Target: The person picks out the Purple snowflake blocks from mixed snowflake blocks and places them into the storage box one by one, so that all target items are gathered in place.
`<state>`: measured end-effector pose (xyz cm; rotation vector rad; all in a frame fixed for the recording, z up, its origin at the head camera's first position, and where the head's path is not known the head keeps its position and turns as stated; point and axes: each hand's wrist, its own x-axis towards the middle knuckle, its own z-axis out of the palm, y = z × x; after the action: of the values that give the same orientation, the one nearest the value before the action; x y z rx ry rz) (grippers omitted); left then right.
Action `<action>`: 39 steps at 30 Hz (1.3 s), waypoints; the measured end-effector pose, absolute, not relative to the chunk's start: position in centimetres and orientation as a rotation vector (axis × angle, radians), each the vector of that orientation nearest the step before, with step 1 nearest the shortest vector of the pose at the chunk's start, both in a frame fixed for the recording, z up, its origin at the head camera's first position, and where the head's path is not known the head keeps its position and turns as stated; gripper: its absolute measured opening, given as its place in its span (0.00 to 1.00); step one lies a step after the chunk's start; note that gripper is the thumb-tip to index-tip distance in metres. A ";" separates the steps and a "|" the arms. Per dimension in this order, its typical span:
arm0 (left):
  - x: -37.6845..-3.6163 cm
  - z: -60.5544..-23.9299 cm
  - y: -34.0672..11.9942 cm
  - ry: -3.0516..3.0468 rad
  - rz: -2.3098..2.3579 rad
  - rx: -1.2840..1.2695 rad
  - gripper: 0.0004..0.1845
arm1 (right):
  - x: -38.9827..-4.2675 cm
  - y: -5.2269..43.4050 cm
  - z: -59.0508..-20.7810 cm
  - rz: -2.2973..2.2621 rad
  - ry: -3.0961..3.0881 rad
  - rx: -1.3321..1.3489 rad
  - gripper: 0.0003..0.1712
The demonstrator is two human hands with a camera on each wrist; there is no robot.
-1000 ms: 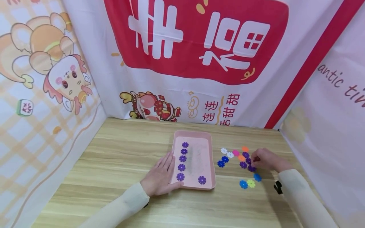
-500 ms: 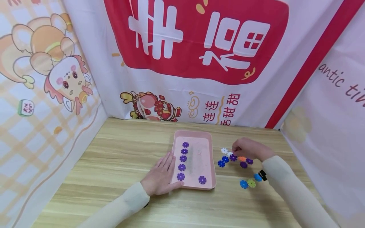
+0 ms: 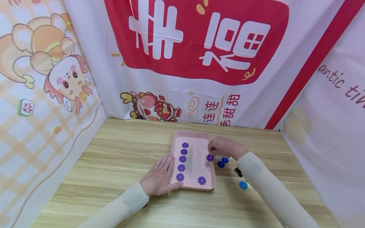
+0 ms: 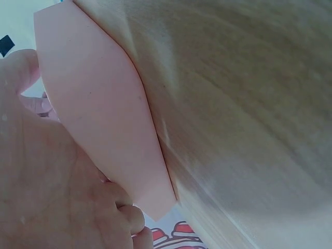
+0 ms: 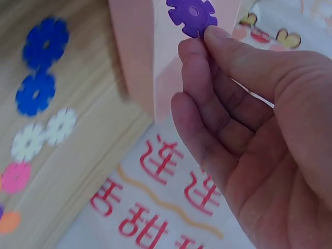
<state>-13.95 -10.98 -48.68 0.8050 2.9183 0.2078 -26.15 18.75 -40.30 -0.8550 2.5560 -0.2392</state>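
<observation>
1. Right hand (image 3: pixel 225 147) pinched a purple flower disc (image 3: pixel 210 157) between thumb and fingertips; the right wrist view showed the disc (image 5: pixel 192 15) held at its edge, just over the pink tray (image 3: pixel 206 185).
2. Left hand (image 3: pixel 159 175) lay flat and relaxed on the worktop (image 3: pixel 114 164), fingers straight against the tray's left wall, gripping nothing; the left wrist view showed that wall (image 4: pixel 98 114) right beside the palm.
3. A second before, the right hand had been well to the right among the loose discs on the worktop; half a second before, it was midway with the purple piece lifted. By this moment it had come over the tray's right side.
4. Inside the tray, a column of five purple discs (image 3: pixel 182 159) ran far to near along the left, and one more purple disc (image 3: pixel 201 180) lay near the right corner. The carried piece hung farther back than that single one, which suggests a second column was being built.
5. To the right of the tray, two dark blue discs (image 3: pixel 222 162) and a lighter blue disc (image 3: pixel 243 185) lay on the worktop; the sleeve hid the others.
6. Judging by this, sorting the purple pieces was well along but unfinished.
</observation>
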 end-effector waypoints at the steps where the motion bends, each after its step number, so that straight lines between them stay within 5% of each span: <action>1: -13.9 -48.7 -11.0 2.917 0.207 0.804 0.57 | -26.1 18.3 -40.5 -0.234 2.551 -0.852 0.10; 13: -13.8 -48.5 -11.1 2.919 0.217 0.796 0.57 | -25.6 15.4 -44.0 -0.188 2.527 -1.029 0.12; 23: -13.9 -48.6 -11.1 2.932 0.246 0.823 0.58 | -25.0 14.9 -45.8 -0.216 2.542 -0.889 0.05; 39: -13.9 -49.0 -11.1 2.935 0.330 0.839 0.57 | -25.3 15.8 -45.1 -0.219 2.580 -0.937 0.03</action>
<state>-13.86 -11.08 -48.99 0.8385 2.9347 0.3296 -25.29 15.75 -45.09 -0.9369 2.5797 -0.2189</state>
